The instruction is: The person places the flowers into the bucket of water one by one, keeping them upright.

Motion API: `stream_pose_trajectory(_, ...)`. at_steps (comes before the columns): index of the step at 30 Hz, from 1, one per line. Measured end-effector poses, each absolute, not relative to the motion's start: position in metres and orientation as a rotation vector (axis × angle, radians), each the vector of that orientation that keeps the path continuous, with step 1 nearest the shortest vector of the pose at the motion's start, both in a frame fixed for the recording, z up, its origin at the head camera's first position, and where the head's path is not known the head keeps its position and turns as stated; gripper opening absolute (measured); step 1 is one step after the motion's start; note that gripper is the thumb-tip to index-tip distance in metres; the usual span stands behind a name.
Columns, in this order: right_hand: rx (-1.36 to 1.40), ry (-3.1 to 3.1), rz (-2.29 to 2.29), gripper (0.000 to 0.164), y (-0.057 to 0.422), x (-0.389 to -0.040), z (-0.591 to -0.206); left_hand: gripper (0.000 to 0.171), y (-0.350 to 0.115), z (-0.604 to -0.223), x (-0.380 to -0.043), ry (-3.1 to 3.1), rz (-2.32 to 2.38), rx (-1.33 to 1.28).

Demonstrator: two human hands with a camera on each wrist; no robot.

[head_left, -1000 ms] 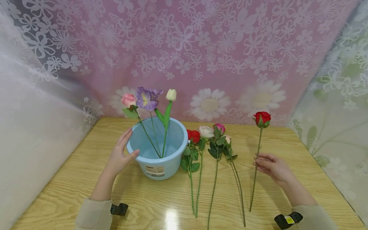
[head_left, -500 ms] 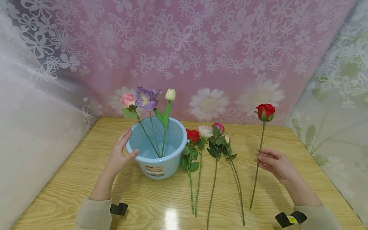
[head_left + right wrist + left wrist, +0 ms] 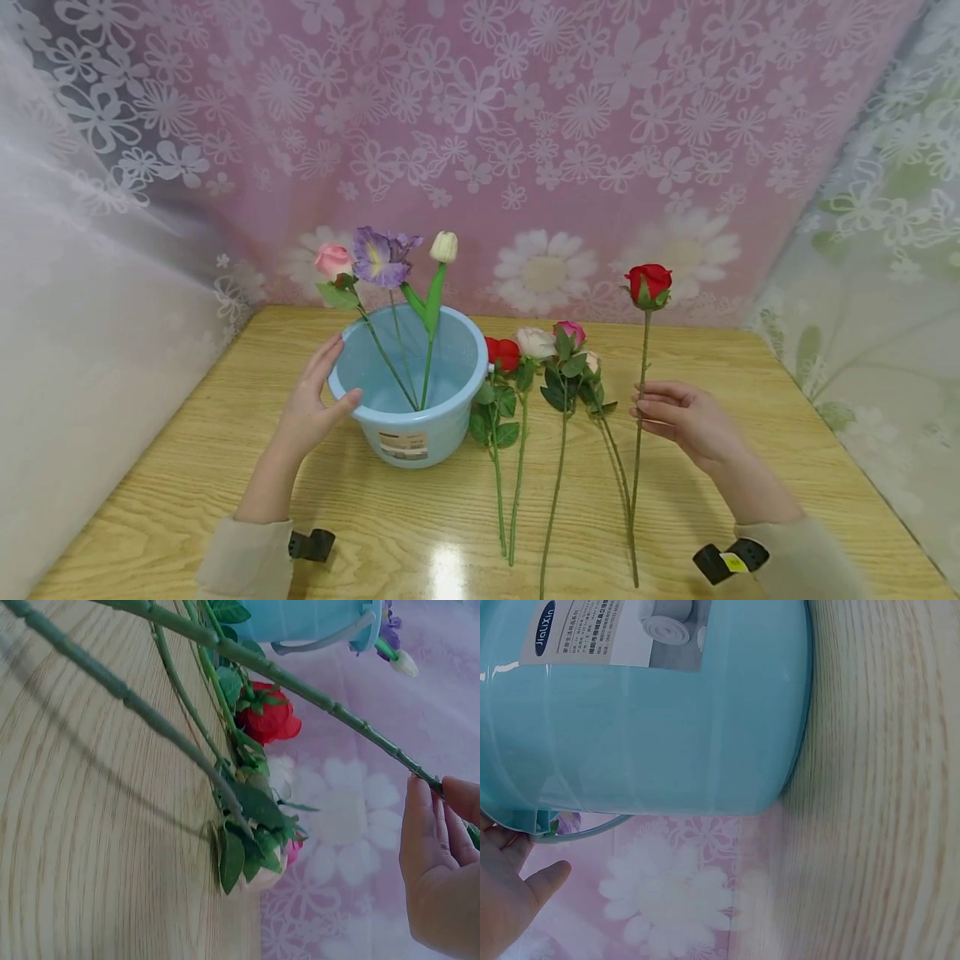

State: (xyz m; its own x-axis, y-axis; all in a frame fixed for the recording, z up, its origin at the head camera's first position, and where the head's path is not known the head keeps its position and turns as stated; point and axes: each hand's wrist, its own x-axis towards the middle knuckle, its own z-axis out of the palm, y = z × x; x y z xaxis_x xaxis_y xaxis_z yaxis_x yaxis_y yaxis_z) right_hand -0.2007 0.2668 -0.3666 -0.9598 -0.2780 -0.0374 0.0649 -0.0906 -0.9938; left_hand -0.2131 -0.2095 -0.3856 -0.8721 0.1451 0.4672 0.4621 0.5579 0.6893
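Observation:
My left hand (image 3: pixel 318 400) rests against the left rim of a light blue bucket (image 3: pixel 412 437), its thumb spread towards the front rim. In the left wrist view its fingers (image 3: pixel 502 840) touch the rim, beside the bucket's handle (image 3: pixel 592 831). A pink rose (image 3: pixel 333 262), a purple iris (image 3: pixel 382 257) and a white tulip (image 3: pixel 444 247) stand in the bucket, leaning apart. At the right my right hand (image 3: pixel 693 421) pinches the stem of a red rose (image 3: pixel 648 286) and holds it upright. The right wrist view shows the thumb and fingertips on that stem (image 3: pixel 330 709).
Right of the bucket, several flowers lie on the wooden table (image 3: pixel 712 358): a red flower (image 3: pixel 502 354), a white flower (image 3: pixel 536 342), a magenta rose (image 3: pixel 570 333) and a pale pink rose (image 3: pixel 592 362). Their stems point towards the near edge. A pink floral curtain (image 3: pixel 480 150) hangs behind.
My right hand first lifts the red rose slightly, then carries it left, so its stem now overlaps the pale pink rose's stem in the head view. The left hand and bucket stay in place.

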Motion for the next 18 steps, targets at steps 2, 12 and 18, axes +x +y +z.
stream_pose_trajectory(2,-0.243,1.940,-2.144,0.020,0.260,-0.202,-0.366,0.072,-0.210,-0.385,-0.213,-2.442,-1.231,-0.492)
stream_pose_trajectory(12,-0.225,1.926,-2.147,0.019,0.229,-0.209,-0.362,0.071,-0.209,-0.385,-0.213,-2.430,-1.244,-0.504)
stream_pose_trajectory(18,-0.240,1.959,-2.109,0.026,0.213,-0.213,-0.357,0.071,-0.209,-0.385,-0.212,-2.424,-1.252,-0.508)
